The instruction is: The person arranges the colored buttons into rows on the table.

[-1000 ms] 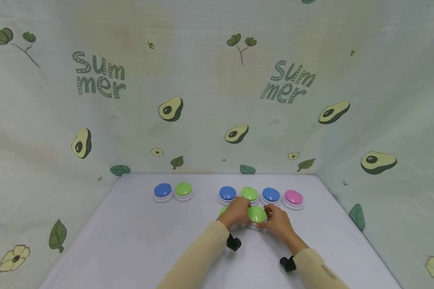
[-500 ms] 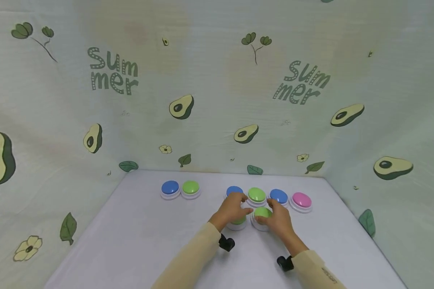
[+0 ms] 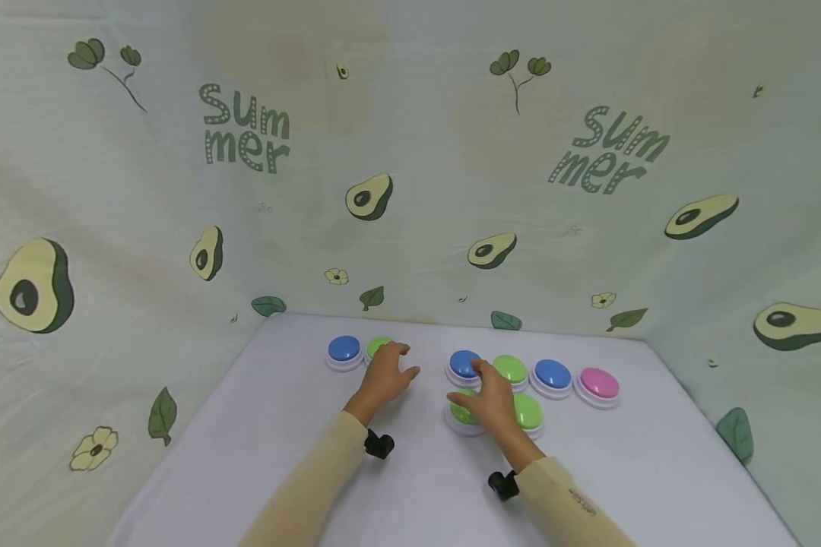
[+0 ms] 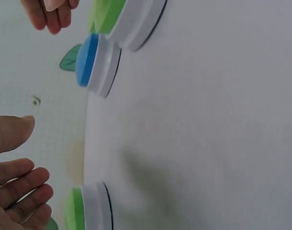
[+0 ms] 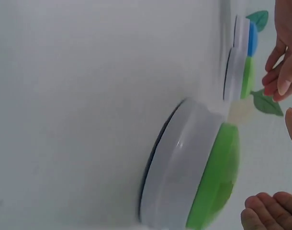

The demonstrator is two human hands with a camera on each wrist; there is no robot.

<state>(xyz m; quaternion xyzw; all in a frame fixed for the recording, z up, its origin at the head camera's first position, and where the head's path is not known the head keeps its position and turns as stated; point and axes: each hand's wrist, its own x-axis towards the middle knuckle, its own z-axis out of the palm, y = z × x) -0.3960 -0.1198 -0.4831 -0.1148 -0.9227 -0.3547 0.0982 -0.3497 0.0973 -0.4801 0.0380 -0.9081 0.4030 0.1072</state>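
Note:
My left hand (image 3: 383, 377) hovers with its fingers apart, just in front of the back-left green push button (image 3: 379, 347), which it partly hides. In the left wrist view that hand (image 4: 19, 191) holds nothing and stays clear of the button (image 4: 76, 211). My right hand (image 3: 490, 396) is over the front row, thumb and fingers spread around the left front green button (image 3: 462, 412). The right wrist view has this button (image 5: 218, 177) beside the relaxed right hand (image 5: 273, 211), with a gap between them. Another green button (image 3: 527, 411) stands right of it, partly behind the hand.
Behind are a blue button (image 3: 464, 364), a green button (image 3: 509, 369), a second blue button (image 3: 553, 374) and a pink button (image 3: 600, 383). One more blue button (image 3: 344, 349) sits back left. The white table (image 3: 410, 486) meets a printed cloth backdrop (image 3: 424, 152).
Both hands have let go of the right front green button, which stands on the table. My left hand has moved left to the back-left pair; my right hand shifted left over the other front green button.

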